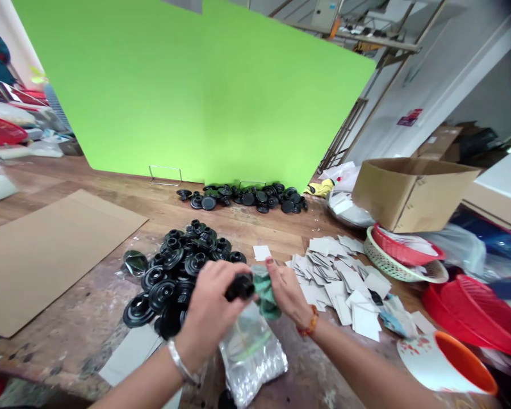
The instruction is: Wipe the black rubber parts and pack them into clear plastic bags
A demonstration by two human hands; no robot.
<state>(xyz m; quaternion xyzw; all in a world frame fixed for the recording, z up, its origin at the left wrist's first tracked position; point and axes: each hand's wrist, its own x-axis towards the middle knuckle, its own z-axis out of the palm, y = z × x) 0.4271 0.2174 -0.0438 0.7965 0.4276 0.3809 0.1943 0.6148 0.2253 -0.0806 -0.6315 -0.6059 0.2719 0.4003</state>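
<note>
In my left hand (pixel 215 298), fingers curled round it, is a black round plastic part (pixel 239 287) with a stubby neck. My right hand (pixel 286 288) grips a crumpled green cloth (pixel 266 292) close beside that part; whether the two touch is hard to tell. Below both hands lies a clear plastic bag (pixel 255 358) on the table. A heap of similar black parts (pixel 170 278) sits just left of my left hand. One black part in a clear wrapper (pixel 135 263) rests at the heap's left edge.
White square cards (pixel 336 272) are scattered to the right. Beyond them stand a cardboard box (pixel 413 190), a red basket (pixel 481 312) and a white-and-orange container (pixel 447 363). More black parts (pixel 259 197) line the foot of a green panel (pixel 196 96). Flat cardboard (pixel 55 250) lies left.
</note>
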